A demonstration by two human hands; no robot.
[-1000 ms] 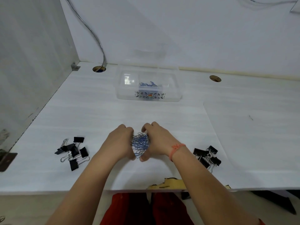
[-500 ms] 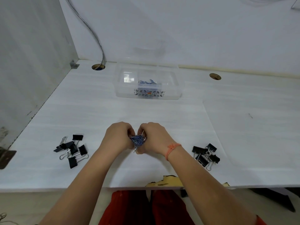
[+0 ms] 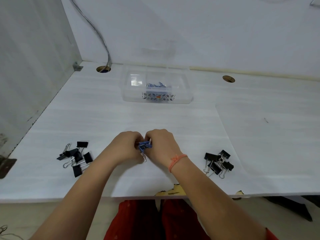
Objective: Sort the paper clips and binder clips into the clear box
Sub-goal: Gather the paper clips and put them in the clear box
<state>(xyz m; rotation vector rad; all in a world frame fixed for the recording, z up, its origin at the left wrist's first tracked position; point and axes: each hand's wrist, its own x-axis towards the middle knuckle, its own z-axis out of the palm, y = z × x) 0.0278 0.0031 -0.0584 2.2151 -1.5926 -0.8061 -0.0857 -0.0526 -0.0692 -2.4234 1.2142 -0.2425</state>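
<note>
A bunch of blue paper clips (image 3: pixel 144 146) is squeezed between my left hand (image 3: pixel 125 147) and my right hand (image 3: pixel 162 146) near the table's front middle; both hands curl their fingers round it. The clear box (image 3: pixel 181 97) stands farther back at the centre, with several blue paper clips (image 3: pixel 156 84) lying in it. One heap of black binder clips (image 3: pixel 76 157) lies to the left of my hands. A second heap of black binder clips (image 3: pixel 218 162) lies to the right.
The white table (image 3: pixel 259 135) has two round cable holes, one at the back left (image 3: pixel 103 69) and one at the back right (image 3: pixel 228 79). A grey cable (image 3: pixel 97 32) drops into the left hole. A wall panel closes the left side.
My hands have drawn together and gathered the spread blue paper clips into a tight bunch held between them. The binder clip heaps and the box have not moved.
</note>
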